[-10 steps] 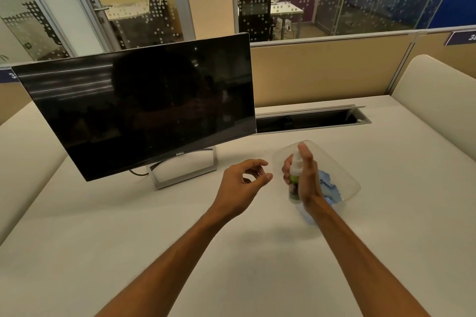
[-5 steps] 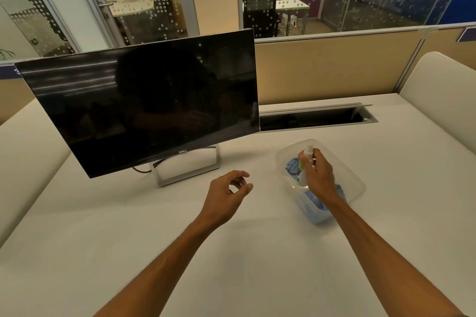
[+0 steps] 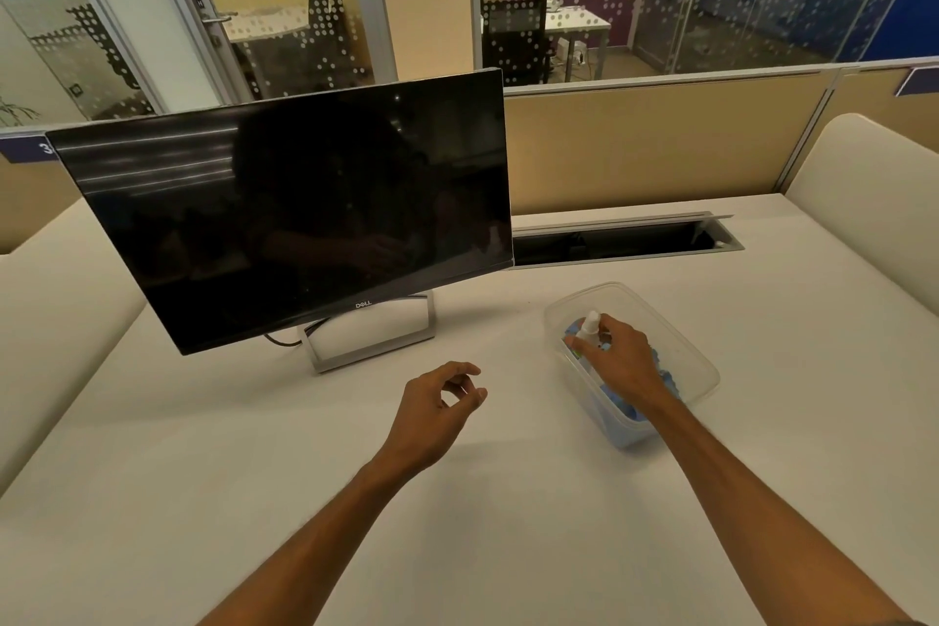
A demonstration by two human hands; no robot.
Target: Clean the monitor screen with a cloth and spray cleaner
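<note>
Inside the clear plastic tub, right of the monitor, the spray bottle is gripped upright by the right hand, fingers clamped round it. Blue cloth is seen beneath. The left hand is held above the white desk, fingers loosely curled, empty.

Soft, even indoor light filled the scene, casting only faint shadows on the white desk. Pale streaks of glare crossed the upper left of the dark monitor screen. Wide-angle distortion bowed the frame edges; focus stayed reasonably sharp.
</note>
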